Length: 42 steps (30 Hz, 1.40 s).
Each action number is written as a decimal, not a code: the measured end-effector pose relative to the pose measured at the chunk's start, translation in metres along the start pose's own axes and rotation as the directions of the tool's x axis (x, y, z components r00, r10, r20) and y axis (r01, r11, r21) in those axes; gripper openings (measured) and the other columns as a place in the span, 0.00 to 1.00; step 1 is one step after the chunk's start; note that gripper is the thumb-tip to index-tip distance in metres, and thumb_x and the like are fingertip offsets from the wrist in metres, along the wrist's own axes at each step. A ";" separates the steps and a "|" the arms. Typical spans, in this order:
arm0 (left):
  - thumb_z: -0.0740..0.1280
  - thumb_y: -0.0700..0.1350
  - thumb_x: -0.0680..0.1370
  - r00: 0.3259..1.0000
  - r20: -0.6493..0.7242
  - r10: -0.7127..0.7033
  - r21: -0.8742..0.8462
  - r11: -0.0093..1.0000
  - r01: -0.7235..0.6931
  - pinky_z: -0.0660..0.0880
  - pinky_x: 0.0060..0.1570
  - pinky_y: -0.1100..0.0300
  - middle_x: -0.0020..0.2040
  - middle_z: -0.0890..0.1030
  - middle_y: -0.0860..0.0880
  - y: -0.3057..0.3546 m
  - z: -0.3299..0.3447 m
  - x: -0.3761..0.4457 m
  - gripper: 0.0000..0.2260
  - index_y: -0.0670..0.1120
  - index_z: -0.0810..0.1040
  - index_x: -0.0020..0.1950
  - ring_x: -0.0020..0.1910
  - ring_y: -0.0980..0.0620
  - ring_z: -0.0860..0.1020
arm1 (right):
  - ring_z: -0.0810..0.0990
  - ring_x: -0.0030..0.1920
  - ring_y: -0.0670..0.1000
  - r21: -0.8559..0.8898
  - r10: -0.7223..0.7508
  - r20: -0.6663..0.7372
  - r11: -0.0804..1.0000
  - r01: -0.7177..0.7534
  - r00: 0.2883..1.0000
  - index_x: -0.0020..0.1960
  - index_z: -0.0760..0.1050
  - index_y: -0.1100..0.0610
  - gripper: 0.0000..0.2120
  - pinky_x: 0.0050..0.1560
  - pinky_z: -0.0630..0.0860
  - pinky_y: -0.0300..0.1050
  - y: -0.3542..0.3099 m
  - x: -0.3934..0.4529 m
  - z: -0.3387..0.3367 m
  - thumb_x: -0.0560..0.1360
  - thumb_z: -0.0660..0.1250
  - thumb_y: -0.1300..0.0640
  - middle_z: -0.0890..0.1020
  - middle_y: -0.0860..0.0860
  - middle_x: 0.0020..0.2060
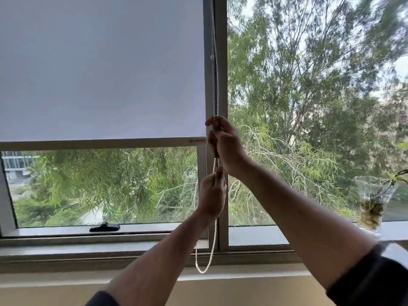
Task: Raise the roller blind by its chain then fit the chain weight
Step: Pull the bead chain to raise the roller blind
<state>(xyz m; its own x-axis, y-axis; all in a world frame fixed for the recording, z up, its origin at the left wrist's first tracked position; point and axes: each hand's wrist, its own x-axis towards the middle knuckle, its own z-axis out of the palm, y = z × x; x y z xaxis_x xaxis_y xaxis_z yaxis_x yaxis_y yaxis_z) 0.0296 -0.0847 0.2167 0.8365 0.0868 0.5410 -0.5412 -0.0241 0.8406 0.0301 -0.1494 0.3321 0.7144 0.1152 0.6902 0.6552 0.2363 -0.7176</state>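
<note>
Blind [101, 67] white, partly down; right hand [223, 142] and left hand [212, 195] both grasping beaded chain [204, 265]; glass vase [373, 195] holds a plant cutting.

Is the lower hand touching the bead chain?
Touching. The head view shows the left hand pinching the chain, which runs into its fingertips and hangs out below.

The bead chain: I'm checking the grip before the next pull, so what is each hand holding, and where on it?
Both hold the bead chain: right hand level with the blind's bottom bar, left hand just below, above the hanging loop.
</note>
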 end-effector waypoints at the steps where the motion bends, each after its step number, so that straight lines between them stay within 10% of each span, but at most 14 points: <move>1: 0.56 0.56 0.84 1.000 0.010 0.017 0.053 0.998 -0.017 0.52 0.26 0.56 0.24 0.60 0.52 0.001 -0.002 0.002 0.25 0.51 0.63 0.28 0.22 0.54 0.56 | 0.63 0.23 0.42 -0.045 -0.054 -0.010 0.998 0.054 0.998 0.50 0.75 0.54 0.15 0.21 0.60 0.35 0.002 -0.002 0.002 0.87 0.53 0.65 0.68 0.50 0.29; 10: 0.47 0.53 0.87 1.000 0.028 -0.007 0.096 0.995 0.005 0.76 0.46 0.49 0.33 0.76 0.39 0.048 -0.060 0.039 0.28 0.40 0.76 0.39 0.37 0.45 0.75 | 0.68 0.28 0.40 -0.276 -0.247 0.023 0.930 0.244 0.969 0.47 0.73 0.56 0.13 0.28 0.68 0.39 0.027 -0.030 0.009 0.84 0.57 0.69 0.73 0.45 0.32; 17: 0.44 0.57 0.86 0.999 0.013 0.032 -0.044 0.999 -0.032 0.77 0.33 0.62 0.39 0.81 0.46 0.148 -0.047 0.075 0.29 0.40 0.79 0.57 0.33 0.52 0.79 | 0.65 0.27 0.46 -0.376 -0.228 0.100 0.892 0.249 0.968 0.46 0.72 0.49 0.12 0.28 0.63 0.45 0.067 -0.062 0.022 0.84 0.58 0.62 0.69 0.49 0.27; 22: 0.48 0.55 0.87 0.998 -0.064 0.022 -0.089 0.996 -0.027 0.55 0.21 0.68 0.23 0.66 0.53 0.171 -0.033 0.073 0.24 0.48 0.71 0.36 0.19 0.56 0.60 | 0.64 0.27 0.47 -0.442 -0.135 0.230 0.868 0.227 0.964 0.48 0.72 0.51 0.09 0.27 0.62 0.47 0.092 -0.085 0.007 0.86 0.58 0.57 0.69 0.46 0.27; 27: 0.51 0.53 0.87 0.993 -0.054 0.109 0.004 0.994 -0.109 0.55 0.21 0.67 0.28 0.61 0.48 0.137 -0.033 0.051 0.23 0.49 0.62 0.32 0.19 0.57 0.58 | 0.67 0.28 0.49 -0.518 0.056 0.282 0.849 0.103 0.958 0.46 0.72 0.51 0.12 0.31 0.66 0.49 0.101 -0.091 -0.017 0.86 0.57 0.59 0.72 0.46 0.28; 38: 0.53 0.49 0.87 0.987 -0.063 0.150 0.005 0.989 -0.150 0.64 0.21 0.66 0.21 0.68 0.50 0.070 -0.022 0.019 0.26 0.46 0.82 0.37 0.19 0.62 0.69 | 0.84 0.42 0.48 -0.023 0.086 0.093 0.996 -0.085 0.992 0.57 0.77 0.56 0.14 0.41 0.80 0.39 0.003 -0.020 -0.013 0.88 0.52 0.60 0.84 0.55 0.46; 42: 0.54 0.52 0.86 0.996 -0.082 0.024 -0.032 0.999 -0.026 0.54 0.23 0.63 0.26 0.62 0.51 0.053 -0.015 0.003 0.23 0.50 0.64 0.31 0.22 0.55 0.59 | 0.84 0.35 0.47 0.059 0.055 0.148 0.996 -0.064 0.988 0.63 0.75 0.58 0.14 0.34 0.81 0.40 -0.033 0.003 0.007 0.88 0.52 0.59 0.85 0.52 0.41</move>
<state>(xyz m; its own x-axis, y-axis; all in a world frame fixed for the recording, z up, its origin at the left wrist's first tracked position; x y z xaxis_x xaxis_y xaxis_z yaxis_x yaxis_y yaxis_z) 0.0021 -0.0711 0.2628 0.8136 0.1679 0.5567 -0.5655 0.0057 0.8247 0.0091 -0.1500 0.3590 0.7051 0.2693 0.6560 0.5925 0.2845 -0.7537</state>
